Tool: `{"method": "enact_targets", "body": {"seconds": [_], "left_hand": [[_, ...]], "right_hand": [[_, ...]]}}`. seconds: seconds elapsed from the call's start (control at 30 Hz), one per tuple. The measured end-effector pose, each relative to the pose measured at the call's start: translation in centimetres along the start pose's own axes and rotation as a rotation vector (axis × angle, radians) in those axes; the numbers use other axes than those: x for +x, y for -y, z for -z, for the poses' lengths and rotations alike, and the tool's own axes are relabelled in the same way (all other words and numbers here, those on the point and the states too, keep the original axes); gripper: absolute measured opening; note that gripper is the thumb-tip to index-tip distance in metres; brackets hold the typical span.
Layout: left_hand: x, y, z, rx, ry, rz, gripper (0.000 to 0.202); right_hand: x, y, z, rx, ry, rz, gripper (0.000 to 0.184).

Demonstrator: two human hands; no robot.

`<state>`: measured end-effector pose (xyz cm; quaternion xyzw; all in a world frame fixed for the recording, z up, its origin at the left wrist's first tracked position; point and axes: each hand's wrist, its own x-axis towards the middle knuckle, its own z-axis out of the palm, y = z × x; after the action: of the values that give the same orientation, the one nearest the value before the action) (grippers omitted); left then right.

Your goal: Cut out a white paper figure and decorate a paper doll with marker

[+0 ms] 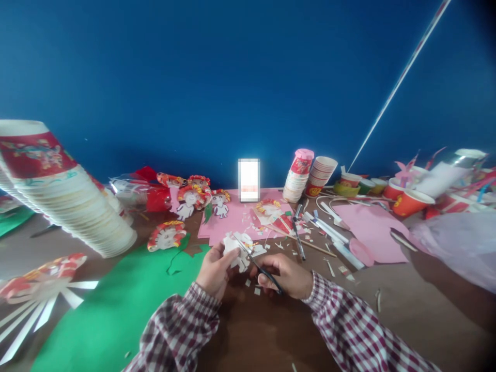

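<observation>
Above the worktop (240,341), the head view shows the left hand (212,271) pinching a white paper cutout (241,262) and the right hand (285,274) gripping scissors (248,252), tips slanting forward and leftward, blades at the paper. That hand partly hides them; the cutout's outline is blurred.

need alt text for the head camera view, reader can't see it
A person's left hand holds a white paper cutout while the right hand holds dark-handled scissors at it, over a brown table littered with paper scraps. Green paper lies to the left, pink paper beyond the hands, and a blue wall rises behind.
</observation>
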<state>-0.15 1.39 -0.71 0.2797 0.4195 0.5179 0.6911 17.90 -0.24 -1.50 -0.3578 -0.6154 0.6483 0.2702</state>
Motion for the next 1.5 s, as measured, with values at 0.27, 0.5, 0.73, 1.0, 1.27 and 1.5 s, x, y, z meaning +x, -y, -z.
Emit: {"method": "enact_targets", "body": {"seconds": [0.27, 0.5, 0.73, 1.0, 1.27, 1.5], "left_hand": [[-0.31, 0.05, -0.24, 0.031, 0.065, -0.003, 0.035], [-0.35, 0.13, -0.4, 0.032, 0.072, 0.014, 0.034], [-0.32, 0.09, -0.44, 0.012, 0.052, 0.018, 0.035], [-0.36, 0.16, -0.41, -0.007, 0.054, 0.023, 0.039], [-0.25, 0.17, -0.31, 0.015, 0.069, 0.021, 0.037], [-0.36, 0.19, -0.31, 0.018, 0.074, 0.056, 0.039]], "right_hand": [[0.01, 0.13, -0.19, 0.001, 0.003, 0.03, 0.039], [-0.1, 0.24, -0.23, -0.005, 0.006, 0.039, 0.041], [0.02, 0.02, -0.12, -0.015, 0.008, 0.039, 0.042], [-0.01, 0.04, -0.09, -0.018, 0.008, 0.019, 0.04], [0.06, 0.06, -0.17, -0.033, -0.006, 0.035, 0.045], [-0.02, 0.35, -0.29, -0.015, -0.006, 0.052, 0.044]]}}
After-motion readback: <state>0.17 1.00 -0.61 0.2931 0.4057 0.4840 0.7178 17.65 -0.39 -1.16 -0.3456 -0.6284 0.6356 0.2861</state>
